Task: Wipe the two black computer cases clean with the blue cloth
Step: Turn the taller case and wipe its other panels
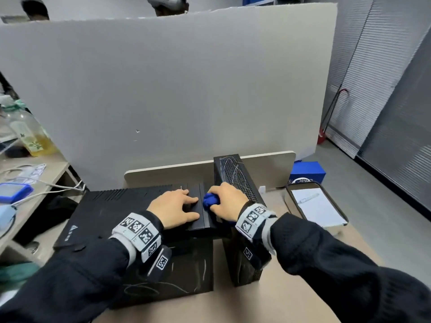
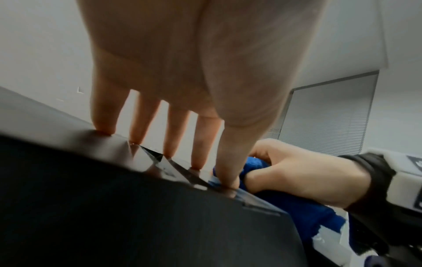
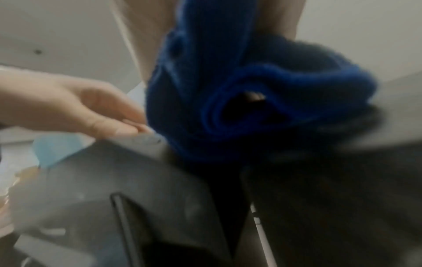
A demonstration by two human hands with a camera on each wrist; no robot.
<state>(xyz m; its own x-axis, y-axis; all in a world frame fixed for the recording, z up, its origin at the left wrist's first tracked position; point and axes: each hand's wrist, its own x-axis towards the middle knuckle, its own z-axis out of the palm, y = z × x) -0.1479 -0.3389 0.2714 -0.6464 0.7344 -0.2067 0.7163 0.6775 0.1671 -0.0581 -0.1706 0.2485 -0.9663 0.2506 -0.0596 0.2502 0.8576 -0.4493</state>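
Head view high, looking down; wrist views close, sharing blue cloth (image 2: 255, 163).

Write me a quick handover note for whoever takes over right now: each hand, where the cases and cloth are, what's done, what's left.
Left hand: open, fingers spread flat on top of the wide black case, bracing it.
Right hand: grip closed round the bunched blue cloth, pressing it at the wide case's right edge, beside the narrow black case.
Both cases stand side by side on the table.
Done: cannot tell how much has been wiped.
Left: white scribble marks still show on the wide case's front and on the narrow case's perforated top.
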